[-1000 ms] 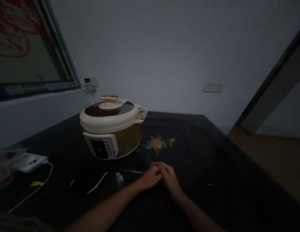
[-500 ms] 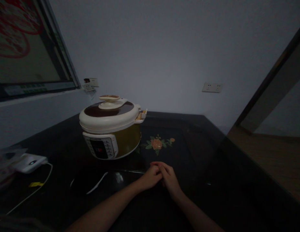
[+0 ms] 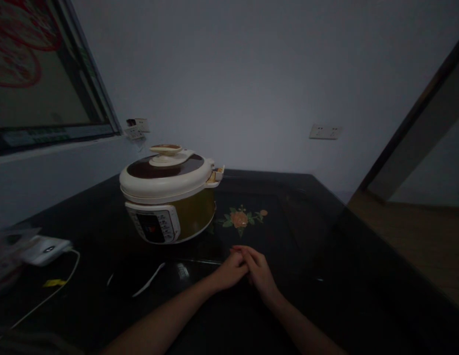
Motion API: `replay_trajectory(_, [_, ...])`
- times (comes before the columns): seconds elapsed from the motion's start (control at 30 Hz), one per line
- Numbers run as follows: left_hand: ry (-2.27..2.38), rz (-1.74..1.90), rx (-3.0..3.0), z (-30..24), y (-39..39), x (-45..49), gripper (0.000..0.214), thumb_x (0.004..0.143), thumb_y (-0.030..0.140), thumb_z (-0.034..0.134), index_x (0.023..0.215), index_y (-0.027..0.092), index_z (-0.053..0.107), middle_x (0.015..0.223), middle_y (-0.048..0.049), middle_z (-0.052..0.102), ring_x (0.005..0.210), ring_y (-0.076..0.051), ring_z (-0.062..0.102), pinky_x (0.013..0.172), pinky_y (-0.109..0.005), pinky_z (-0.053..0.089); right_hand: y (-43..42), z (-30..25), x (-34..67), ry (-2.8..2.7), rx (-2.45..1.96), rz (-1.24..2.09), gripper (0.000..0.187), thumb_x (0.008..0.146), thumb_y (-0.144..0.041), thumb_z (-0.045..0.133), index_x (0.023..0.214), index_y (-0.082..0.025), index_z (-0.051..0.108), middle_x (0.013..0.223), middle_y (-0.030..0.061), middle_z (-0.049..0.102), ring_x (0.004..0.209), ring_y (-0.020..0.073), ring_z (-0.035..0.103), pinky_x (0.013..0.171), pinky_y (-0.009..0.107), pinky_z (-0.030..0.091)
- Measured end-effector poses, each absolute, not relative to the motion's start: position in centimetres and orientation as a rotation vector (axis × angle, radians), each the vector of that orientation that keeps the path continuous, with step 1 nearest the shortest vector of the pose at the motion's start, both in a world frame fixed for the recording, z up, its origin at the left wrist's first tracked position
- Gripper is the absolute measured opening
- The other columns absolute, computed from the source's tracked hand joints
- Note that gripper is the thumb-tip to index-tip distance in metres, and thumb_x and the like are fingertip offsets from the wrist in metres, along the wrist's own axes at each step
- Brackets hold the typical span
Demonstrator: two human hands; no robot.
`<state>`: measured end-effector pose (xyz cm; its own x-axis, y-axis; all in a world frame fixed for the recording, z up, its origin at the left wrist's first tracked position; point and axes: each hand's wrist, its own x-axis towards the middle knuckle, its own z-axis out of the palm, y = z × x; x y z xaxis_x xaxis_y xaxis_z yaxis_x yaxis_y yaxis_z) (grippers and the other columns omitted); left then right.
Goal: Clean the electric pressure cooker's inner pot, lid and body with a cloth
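Electric cooker (image 3: pixel 170 195), lid on, standing on the black tabletop (image 3: pixel 318 236) left of a floral print (image 3: pixel 239 218); nearer the viewer, left hand (image 3: pixel 230 271) and right hand (image 3: pixel 260 275) clasped, fingers pressed together

Straight beyond the fingers (image 3: pixel 248 255), a lane over the tabletop (image 3: pixel 307 246) runs across the flat flower print (image 3: pixel 239 220) toward the wall (image 3: pixel 244 98). To their right the way is open out to the tabletop's edge. Ahead and left of them the bulky cooker (image 3: pixel 196 214) blocks any low pass, its side bracket (image 3: pixel 217 174) jutting rightward. Left of the fingers lies a low dark object (image 3: pixel 131 276); farther left, a white device (image 3: pixel 50 250), its cable (image 3: pixel 48 298) and a plastic bag (image 3: pixel 11 251) obstruct.
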<state>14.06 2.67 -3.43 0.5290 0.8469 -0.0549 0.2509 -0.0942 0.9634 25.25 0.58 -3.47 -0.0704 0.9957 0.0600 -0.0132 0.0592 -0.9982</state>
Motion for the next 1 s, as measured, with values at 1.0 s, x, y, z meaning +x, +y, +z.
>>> replay_trajectory(1.0, [0.967, 0.624, 1.635, -3.52, 2.60, 13.93, 0.023, 0.083, 0.014, 0.049, 0.088, 0.014, 0.071, 0.071, -0.0010, 0.067, 0.074, -0.017, 0.061, 0.076, -0.031, 0.049, 0.64, -3.48, 25.54, -1.351, -1.172, 1.240, 0.046, 0.086, -0.050, 0.046, 0.099, -0.017, 0.075, 0.079, 0.0075, 0.071, 0.056, 0.0151, 0.058, 0.044, 0.023, 0.043])
